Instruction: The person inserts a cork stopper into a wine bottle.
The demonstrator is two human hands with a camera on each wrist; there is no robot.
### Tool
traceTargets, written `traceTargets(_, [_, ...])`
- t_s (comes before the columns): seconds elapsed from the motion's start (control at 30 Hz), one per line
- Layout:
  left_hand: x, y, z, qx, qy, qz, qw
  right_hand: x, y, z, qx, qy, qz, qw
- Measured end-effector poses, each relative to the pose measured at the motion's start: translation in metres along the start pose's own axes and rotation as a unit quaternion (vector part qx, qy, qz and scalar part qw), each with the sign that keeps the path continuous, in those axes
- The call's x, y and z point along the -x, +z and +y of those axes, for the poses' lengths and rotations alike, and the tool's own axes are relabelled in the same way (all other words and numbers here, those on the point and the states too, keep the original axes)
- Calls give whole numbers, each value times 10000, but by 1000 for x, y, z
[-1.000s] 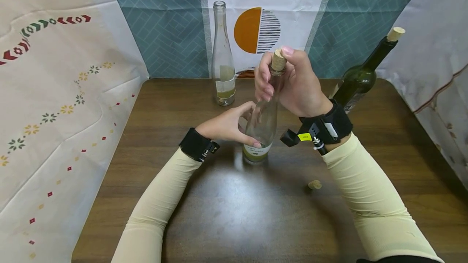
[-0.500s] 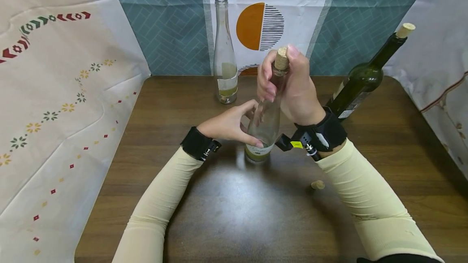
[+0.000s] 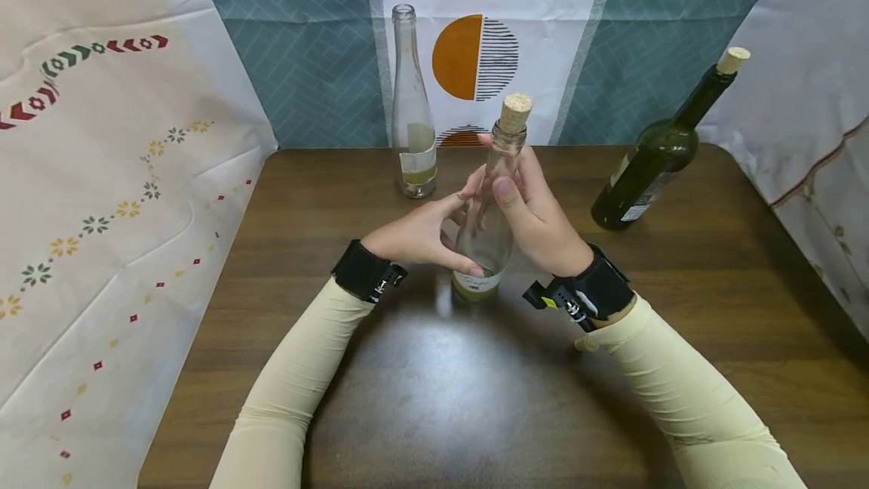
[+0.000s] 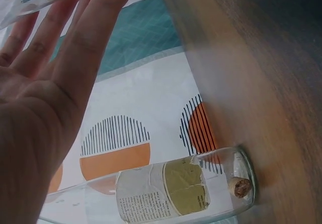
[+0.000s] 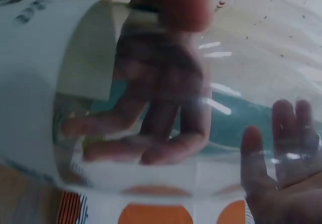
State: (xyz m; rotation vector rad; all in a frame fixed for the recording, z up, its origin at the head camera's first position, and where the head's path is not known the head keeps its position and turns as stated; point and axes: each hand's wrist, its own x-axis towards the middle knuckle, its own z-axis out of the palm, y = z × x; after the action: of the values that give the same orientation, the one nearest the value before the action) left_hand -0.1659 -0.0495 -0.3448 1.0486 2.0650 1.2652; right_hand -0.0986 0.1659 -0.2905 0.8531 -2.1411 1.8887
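A clear glass bottle [image 3: 490,236] with a cork [image 3: 516,113] in its mouth stands mid-table in the head view. My left hand [image 3: 426,232] grips its lower body, thumb across the front above the label. Higher up, my right hand [image 3: 539,221] holds the shoulder and neck, thumb on the near side and fingers behind the glass. The cork stands well proud of the rim, and no finger touches it. Through the glass in the right wrist view, the fingers of my left hand [image 5: 166,93] show curled around the far side.
Behind stands an uncorked clear bottle [image 3: 414,119]; the left wrist view shows a cork piece [image 4: 240,187] inside its base. A green bottle [image 3: 661,149] with a cork [image 3: 733,60] stands at the back right. A loose cork [image 3: 585,342] lies on the table [image 3: 434,413] beside my right sleeve.
My right hand has slid down from the cork and bottle mouth to the neck and shoulder, its thumb leaving the cork. My left hand keeps its grip on the bottle.
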Motion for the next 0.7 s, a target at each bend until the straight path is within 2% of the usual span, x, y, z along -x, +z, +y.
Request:
traceTargets(0.4, [-1,1,0,89,187,173,9996,-1,0,-3,30,-88,411,9991])
traceTargets(0.7, [-1,-3,0,53,235,296,9993,-10,-13,5,49,-99,693,9975])
